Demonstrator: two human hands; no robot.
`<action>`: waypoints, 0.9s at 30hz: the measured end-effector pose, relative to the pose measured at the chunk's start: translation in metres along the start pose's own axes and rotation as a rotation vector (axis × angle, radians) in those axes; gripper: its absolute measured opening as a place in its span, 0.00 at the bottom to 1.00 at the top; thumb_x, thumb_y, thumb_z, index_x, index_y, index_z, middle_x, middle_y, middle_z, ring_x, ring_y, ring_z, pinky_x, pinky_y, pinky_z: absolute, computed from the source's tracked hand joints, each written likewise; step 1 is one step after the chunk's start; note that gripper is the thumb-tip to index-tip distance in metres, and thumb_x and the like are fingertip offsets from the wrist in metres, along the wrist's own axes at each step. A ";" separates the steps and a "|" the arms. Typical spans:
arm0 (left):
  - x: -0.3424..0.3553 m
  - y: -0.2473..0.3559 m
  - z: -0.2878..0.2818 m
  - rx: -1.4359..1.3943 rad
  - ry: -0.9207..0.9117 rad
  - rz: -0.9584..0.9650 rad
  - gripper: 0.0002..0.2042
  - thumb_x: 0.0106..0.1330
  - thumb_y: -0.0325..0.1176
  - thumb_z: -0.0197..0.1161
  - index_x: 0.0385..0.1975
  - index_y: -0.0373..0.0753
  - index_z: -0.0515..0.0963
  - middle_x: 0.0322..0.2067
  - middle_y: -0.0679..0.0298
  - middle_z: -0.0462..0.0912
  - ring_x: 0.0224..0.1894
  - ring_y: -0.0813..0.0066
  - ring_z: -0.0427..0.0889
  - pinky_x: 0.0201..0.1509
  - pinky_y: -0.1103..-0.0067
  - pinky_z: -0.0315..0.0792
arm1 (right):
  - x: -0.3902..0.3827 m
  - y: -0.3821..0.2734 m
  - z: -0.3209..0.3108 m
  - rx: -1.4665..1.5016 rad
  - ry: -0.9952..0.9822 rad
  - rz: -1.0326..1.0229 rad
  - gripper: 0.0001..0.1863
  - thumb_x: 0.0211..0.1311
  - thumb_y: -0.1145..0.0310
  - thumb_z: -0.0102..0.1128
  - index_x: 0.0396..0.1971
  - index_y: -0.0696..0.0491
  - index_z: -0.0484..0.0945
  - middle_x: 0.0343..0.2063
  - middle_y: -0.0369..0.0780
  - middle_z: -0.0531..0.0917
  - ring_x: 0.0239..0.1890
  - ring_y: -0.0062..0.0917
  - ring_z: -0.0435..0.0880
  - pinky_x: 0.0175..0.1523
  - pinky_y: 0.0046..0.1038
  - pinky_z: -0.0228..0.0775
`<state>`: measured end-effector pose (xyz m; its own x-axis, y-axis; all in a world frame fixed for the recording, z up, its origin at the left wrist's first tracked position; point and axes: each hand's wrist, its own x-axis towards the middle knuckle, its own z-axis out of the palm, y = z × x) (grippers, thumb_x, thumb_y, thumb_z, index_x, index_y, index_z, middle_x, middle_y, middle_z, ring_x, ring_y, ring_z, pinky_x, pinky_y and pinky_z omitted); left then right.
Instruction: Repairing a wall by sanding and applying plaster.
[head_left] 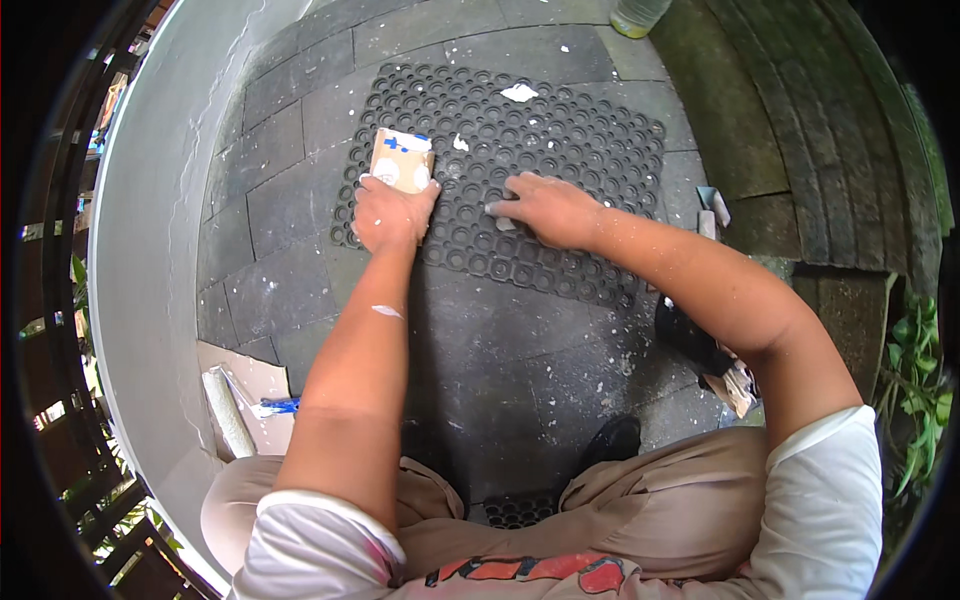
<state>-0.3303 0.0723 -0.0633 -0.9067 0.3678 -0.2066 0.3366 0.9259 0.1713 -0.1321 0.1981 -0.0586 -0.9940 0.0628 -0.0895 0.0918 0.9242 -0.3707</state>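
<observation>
A black rubber mat (590,130) with round holes lies on the grey paving in front of me. On its left part is a small tan cardboard box (403,165) with white and blue patches. My left hand (392,212) is closed on the near end of this box, thumb on the right side and fingers on the left. Over the middle of the mat, my right hand (547,208) is closed with bent fingers. Beneath its fingers shows a small greyish piece (506,224) whose kind I cannot make out. White specks mark both hands and forearms.
White flakes (519,93) lie on the mat. A paint roller (230,412) with a blue handle rests on cardboard by the white wall (150,260) at left. Dark steps (725,95) rise at right. At the top stands a container with yellowish liquid (638,17).
</observation>
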 end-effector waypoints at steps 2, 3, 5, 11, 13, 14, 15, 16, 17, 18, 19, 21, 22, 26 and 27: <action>0.000 0.001 0.003 -0.012 -0.008 0.014 0.43 0.44 0.61 0.73 0.52 0.32 0.68 0.48 0.51 0.76 0.51 0.55 0.79 0.56 0.64 0.73 | 0.003 0.015 0.016 -0.002 -0.011 -0.131 0.24 0.53 0.73 0.58 0.53 0.43 0.79 0.45 0.38 0.73 0.52 0.34 0.73 0.54 0.37 0.69; 0.002 -0.002 0.004 -0.005 -0.010 0.005 0.43 0.44 0.61 0.73 0.52 0.32 0.68 0.48 0.51 0.76 0.51 0.55 0.79 0.56 0.64 0.73 | 0.004 0.013 0.018 0.007 -0.013 -0.138 0.24 0.53 0.73 0.58 0.53 0.43 0.79 0.45 0.38 0.73 0.52 0.34 0.73 0.54 0.37 0.69; 0.006 -0.007 0.006 -0.009 0.022 0.017 0.43 0.43 0.62 0.73 0.51 0.32 0.68 0.48 0.51 0.76 0.51 0.54 0.79 0.55 0.64 0.73 | 0.005 0.009 0.022 -0.039 -0.045 -0.192 0.24 0.52 0.72 0.60 0.52 0.41 0.79 0.44 0.37 0.73 0.52 0.31 0.72 0.54 0.35 0.66; 0.008 -0.002 0.007 0.006 0.019 0.009 0.44 0.44 0.62 0.72 0.52 0.30 0.68 0.46 0.51 0.76 0.49 0.53 0.79 0.54 0.64 0.73 | 0.005 0.022 0.031 -0.046 0.097 -0.255 0.16 0.49 0.71 0.61 0.41 0.46 0.80 0.40 0.34 0.75 0.49 0.29 0.72 0.51 0.33 0.64; 0.007 0.001 0.009 -0.001 0.021 0.010 0.44 0.44 0.62 0.72 0.52 0.30 0.68 0.45 0.51 0.76 0.48 0.53 0.79 0.54 0.63 0.72 | 0.008 0.022 0.026 -0.071 0.028 -0.231 0.14 0.48 0.71 0.61 0.38 0.46 0.79 0.38 0.33 0.75 0.49 0.27 0.72 0.50 0.30 0.64; 0.007 0.002 0.011 -0.011 0.021 0.009 0.44 0.44 0.62 0.72 0.51 0.30 0.68 0.45 0.51 0.76 0.48 0.53 0.79 0.54 0.63 0.72 | 0.010 0.023 0.023 -0.026 0.056 -0.234 0.10 0.50 0.73 0.61 0.34 0.47 0.77 0.34 0.35 0.76 0.46 0.29 0.75 0.47 0.30 0.66; 0.007 0.001 0.010 -0.023 0.026 0.009 0.43 0.44 0.62 0.72 0.50 0.30 0.68 0.45 0.51 0.76 0.49 0.52 0.78 0.54 0.63 0.71 | 0.014 0.023 0.019 -0.032 0.068 -0.237 0.10 0.50 0.73 0.61 0.34 0.47 0.77 0.34 0.35 0.76 0.46 0.29 0.75 0.47 0.30 0.66; 0.007 -0.002 0.011 -0.011 0.042 0.006 0.42 0.44 0.61 0.72 0.50 0.30 0.68 0.45 0.51 0.76 0.49 0.53 0.78 0.54 0.63 0.71 | 0.020 0.027 0.016 0.174 0.151 -0.199 0.08 0.51 0.74 0.60 0.33 0.48 0.77 0.33 0.37 0.76 0.45 0.32 0.76 0.47 0.32 0.68; 0.007 -0.006 0.011 -0.015 0.061 0.009 0.42 0.44 0.61 0.72 0.50 0.30 0.68 0.45 0.51 0.76 0.49 0.53 0.78 0.54 0.63 0.71 | 0.027 0.031 0.012 0.382 0.231 -0.162 0.06 0.53 0.74 0.60 0.32 0.49 0.77 0.32 0.39 0.76 0.44 0.35 0.77 0.46 0.35 0.69; 0.007 -0.011 0.008 0.004 0.056 0.009 0.42 0.44 0.61 0.72 0.49 0.30 0.68 0.45 0.51 0.76 0.49 0.53 0.78 0.54 0.63 0.71 | 0.039 0.036 0.005 0.378 0.244 -0.179 0.06 0.53 0.74 0.60 0.32 0.49 0.77 0.32 0.39 0.76 0.44 0.35 0.77 0.46 0.35 0.69; 0.006 -0.010 0.010 0.010 0.042 0.015 0.42 0.44 0.61 0.72 0.49 0.30 0.68 0.44 0.51 0.76 0.49 0.53 0.78 0.53 0.63 0.71 | 0.047 0.045 -0.009 0.442 0.329 0.010 0.04 0.54 0.75 0.59 0.30 0.50 0.76 0.32 0.41 0.76 0.43 0.38 0.77 0.47 0.37 0.70; 0.009 -0.003 0.011 0.007 0.035 0.022 0.41 0.44 0.61 0.72 0.48 0.30 0.69 0.44 0.51 0.76 0.48 0.53 0.78 0.53 0.62 0.70 | 0.063 0.078 -0.021 0.479 0.455 0.332 0.02 0.55 0.74 0.59 0.27 0.51 0.76 0.34 0.45 0.78 0.44 0.43 0.77 0.50 0.40 0.70; 0.008 0.001 0.013 -0.012 0.035 0.022 0.41 0.44 0.61 0.72 0.48 0.30 0.69 0.44 0.51 0.76 0.48 0.52 0.78 0.53 0.62 0.70 | 0.069 0.099 -0.021 0.371 0.481 0.438 0.01 0.56 0.75 0.59 0.28 0.55 0.77 0.36 0.46 0.78 0.45 0.42 0.77 0.52 0.35 0.69; 0.008 -0.002 0.018 -0.010 0.054 0.024 0.42 0.44 0.61 0.72 0.49 0.30 0.69 0.44 0.52 0.75 0.47 0.52 0.78 0.53 0.62 0.70 | 0.098 0.126 -0.011 0.177 0.584 0.541 0.02 0.56 0.74 0.59 0.29 0.55 0.76 0.37 0.47 0.77 0.47 0.44 0.76 0.53 0.40 0.69; 0.009 -0.003 0.019 -0.006 0.068 0.026 0.43 0.43 0.61 0.72 0.49 0.30 0.69 0.44 0.52 0.75 0.47 0.52 0.78 0.52 0.62 0.70 | 0.104 0.123 -0.009 0.105 0.557 0.569 0.02 0.56 0.75 0.59 0.29 0.56 0.76 0.37 0.47 0.76 0.47 0.44 0.76 0.53 0.41 0.69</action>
<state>-0.3353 0.0742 -0.0838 -0.9130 0.3847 -0.1361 0.3586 0.9156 0.1820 -0.2245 0.3216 -0.1054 -0.6739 0.7182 0.1735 0.5710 0.6553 -0.4946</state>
